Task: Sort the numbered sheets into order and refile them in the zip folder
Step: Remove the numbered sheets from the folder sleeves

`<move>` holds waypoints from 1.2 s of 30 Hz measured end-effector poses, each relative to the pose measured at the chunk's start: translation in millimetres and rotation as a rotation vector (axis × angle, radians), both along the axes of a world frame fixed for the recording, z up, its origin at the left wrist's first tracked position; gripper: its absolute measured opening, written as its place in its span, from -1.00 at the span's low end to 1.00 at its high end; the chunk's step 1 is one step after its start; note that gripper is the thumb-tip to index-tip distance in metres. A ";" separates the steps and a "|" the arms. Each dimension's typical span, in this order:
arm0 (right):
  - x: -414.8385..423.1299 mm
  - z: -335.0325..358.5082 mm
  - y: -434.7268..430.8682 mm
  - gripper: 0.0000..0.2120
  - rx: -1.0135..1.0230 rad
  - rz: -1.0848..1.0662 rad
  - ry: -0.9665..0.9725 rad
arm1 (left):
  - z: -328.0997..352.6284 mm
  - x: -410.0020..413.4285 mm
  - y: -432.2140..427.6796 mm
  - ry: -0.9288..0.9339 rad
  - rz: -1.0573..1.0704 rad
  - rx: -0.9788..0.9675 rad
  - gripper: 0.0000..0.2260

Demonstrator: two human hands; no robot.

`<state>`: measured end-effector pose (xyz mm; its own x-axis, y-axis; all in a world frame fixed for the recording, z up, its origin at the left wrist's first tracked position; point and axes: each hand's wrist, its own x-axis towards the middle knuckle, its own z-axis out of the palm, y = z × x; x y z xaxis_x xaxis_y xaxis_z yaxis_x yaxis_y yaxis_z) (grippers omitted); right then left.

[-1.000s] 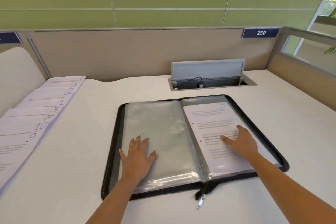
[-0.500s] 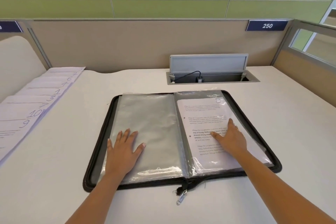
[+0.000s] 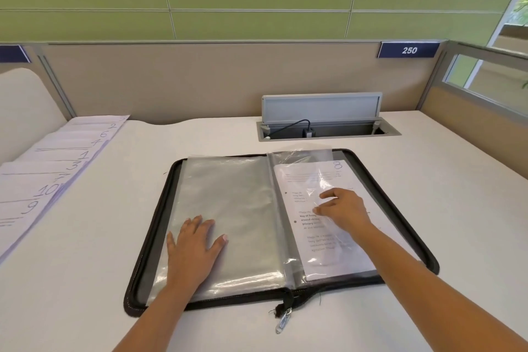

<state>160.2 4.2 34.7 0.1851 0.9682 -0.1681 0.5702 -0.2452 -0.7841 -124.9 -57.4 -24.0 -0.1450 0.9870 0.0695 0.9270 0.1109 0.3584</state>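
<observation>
Two hands work the open zip folder (image 3: 134, 306): left hand (image 3: 194, 248) lies flat on empty sleeves (image 3: 237, 203), right hand (image 3: 345, 211) pinches the clear sleeve (image 3: 328, 243) covering sheet 8 (image 3: 347, 174); numbered sheets (image 3: 57, 174) fan far left.

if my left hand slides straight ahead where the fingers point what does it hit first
Left hand lies flat on the empty clear sleeves, fingers pointing away. Nothing stands on the sleeves ahead, so it would probably meet the zip folder's black far rim first.

Numbered sheets (image 3: 51, 177) run off the left edge.
</observation>
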 end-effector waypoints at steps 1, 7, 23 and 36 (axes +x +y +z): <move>-3.3 1.0 -0.3 -0.71 0.011 -0.014 0.027 | 4.5 7.4 -1.9 -0.071 -0.016 0.036 -0.42; -20.1 10.2 2.0 -0.76 -0.007 -0.036 0.154 | 42.9 72.9 -14.1 -0.248 -0.548 0.195 -0.15; 19.1 43.1 0.6 -0.91 0.149 -0.076 0.520 | 49.1 71.1 -11.5 -0.587 -0.114 0.457 -0.72; -4.3 -18.1 2.4 -0.89 -0.020 0.162 0.236 | 34.5 -2.0 -24.2 -0.451 0.556 0.528 -0.41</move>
